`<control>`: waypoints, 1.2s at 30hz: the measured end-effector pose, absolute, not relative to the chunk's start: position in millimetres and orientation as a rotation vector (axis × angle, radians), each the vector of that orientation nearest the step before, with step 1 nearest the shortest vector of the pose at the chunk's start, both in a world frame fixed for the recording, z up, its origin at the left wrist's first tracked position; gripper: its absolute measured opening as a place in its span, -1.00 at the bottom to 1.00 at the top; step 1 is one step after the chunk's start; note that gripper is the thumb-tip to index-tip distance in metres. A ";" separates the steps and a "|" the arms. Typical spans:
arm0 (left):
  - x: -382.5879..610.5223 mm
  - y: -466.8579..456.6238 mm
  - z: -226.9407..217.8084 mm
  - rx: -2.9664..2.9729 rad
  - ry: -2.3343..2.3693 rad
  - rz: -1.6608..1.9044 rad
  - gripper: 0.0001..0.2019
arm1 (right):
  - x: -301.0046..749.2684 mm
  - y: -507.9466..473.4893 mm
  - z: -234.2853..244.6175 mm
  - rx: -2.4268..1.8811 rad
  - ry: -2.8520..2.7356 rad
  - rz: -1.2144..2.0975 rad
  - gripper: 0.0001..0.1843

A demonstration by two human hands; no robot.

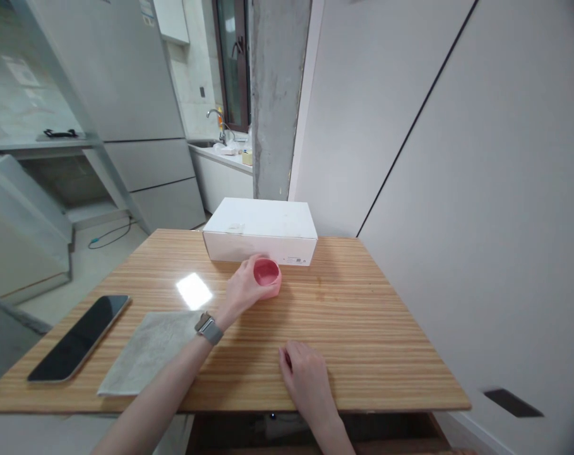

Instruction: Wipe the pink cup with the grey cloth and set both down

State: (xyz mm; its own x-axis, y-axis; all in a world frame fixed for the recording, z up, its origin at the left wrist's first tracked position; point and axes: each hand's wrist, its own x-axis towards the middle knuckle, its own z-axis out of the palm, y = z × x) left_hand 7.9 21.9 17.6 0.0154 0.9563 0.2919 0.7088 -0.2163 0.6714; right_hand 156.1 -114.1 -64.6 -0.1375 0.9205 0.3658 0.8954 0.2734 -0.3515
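And there's your left hand [242,287], wrapped around the pink cup [269,278], thumb on the near side, fingers reaching round the far side, a firm-looking hold from nine o'clock! The cup sits mid-table, mouth facing up; whether its base touches the wooden table [362,322], you can't tell from here. Take that cup as the clock's centre: at twelve, just beyond it, lies the white box [263,218], printed label facing you. Down at five, your right hand [308,373] rests near the table's edge, fingers curled in, back upward; whether anything is tucked inside, you can't tell. Over at eight, the grey cloth [147,351] lies flat, your watch [208,327] passing above its corner. Further out, between eight and nine, it's the phone [81,341], dark screen up, lying at a slant!
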 end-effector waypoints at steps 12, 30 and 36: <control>1.9 22.4 -2.8 2.165 1.577 0.985 -0.08 | 156.1 -114.3 -60.6 -1.592 -2.035 0.028 -0.72; -134.5 -141.0 -57.7 2.395 2.179 0.634 -0.66 | 155.7 -118.3 -62.1 -1.581 -1.913 0.166 -0.64; -116.5 -125.2 -47.0 2.239 2.170 0.651 -0.66 | 140.2 -131.9 -46.7 -1.448 -1.312 1.102 -0.53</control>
State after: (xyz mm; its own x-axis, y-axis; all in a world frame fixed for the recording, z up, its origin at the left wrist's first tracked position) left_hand -116.5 -125.2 -47.0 -0.0109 0.9484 0.3168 0.9662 -0.0716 0.2476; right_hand 140.2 -131.9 -46.7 0.0531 0.9970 -0.0571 0.2279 -0.0677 -0.9713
